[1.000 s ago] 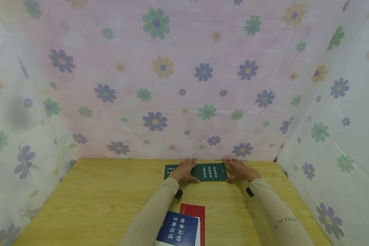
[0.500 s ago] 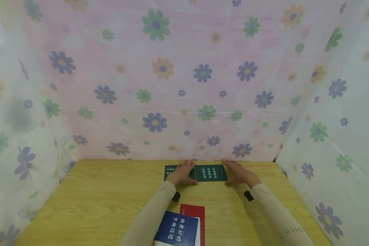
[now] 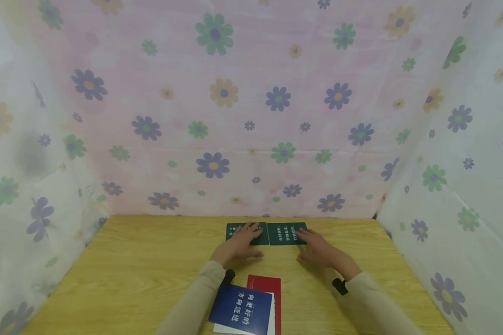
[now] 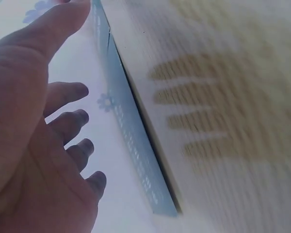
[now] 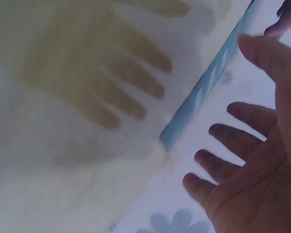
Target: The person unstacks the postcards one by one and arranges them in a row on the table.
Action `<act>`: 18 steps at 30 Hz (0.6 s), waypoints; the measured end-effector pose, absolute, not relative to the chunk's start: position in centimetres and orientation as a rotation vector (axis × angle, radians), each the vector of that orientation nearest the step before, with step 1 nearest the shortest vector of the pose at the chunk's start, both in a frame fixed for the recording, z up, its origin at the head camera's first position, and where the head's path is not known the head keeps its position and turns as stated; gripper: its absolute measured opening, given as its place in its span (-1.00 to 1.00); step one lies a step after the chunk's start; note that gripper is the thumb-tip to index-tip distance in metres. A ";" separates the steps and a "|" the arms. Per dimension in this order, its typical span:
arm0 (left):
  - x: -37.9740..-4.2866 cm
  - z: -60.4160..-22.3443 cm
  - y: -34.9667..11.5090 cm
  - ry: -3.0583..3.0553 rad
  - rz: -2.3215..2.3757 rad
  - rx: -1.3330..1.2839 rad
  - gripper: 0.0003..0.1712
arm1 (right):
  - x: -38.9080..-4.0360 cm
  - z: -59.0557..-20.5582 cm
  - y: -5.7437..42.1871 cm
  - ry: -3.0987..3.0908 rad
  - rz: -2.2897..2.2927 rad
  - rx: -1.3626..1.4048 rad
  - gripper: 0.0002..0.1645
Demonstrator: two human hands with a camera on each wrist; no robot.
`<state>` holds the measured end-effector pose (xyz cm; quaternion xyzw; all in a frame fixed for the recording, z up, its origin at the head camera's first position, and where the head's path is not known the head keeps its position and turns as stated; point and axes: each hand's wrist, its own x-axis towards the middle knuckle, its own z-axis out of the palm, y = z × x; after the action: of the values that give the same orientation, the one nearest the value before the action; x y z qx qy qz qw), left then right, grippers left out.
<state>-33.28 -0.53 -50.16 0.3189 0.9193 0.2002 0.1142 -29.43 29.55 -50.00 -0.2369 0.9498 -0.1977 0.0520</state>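
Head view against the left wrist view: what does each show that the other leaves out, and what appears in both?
Only the head view: the blue book, the red book partly under it, and the pale sleeves.

Only the left wrist view: the palm side of the left hand, and four distinct finger shadows on the table.

Both: that hand, the table, the green covers and the flowered backdrop.

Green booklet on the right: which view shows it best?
The head view: it shows the lettered face of the green booklet, partly hidden by the right hand. The left wrist shows a sliver; the right wrist, a blurred, foreshortened strip.
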 end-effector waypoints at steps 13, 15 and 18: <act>-27.9 -50.5 -5.6 2.740 0.514 0.963 -0.13 | -21.8 -51.7 23.4 2.849 -0.738 -0.660 -0.16; -26.9 -50.5 -6.6 2.735 0.504 0.977 -0.09 | -20.5 -51.8 22.6 2.814 -0.751 -0.622 -0.13; -25.4 -50.4 -7.9 2.731 0.493 0.985 0.00 | -19.0 -51.8 21.6 2.772 -0.743 -0.566 -0.05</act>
<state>-25.39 -7.93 -50.44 0.3328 0.9229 0.1667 0.0984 -18.96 21.55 -51.84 -0.1924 0.9421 -0.2527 0.1080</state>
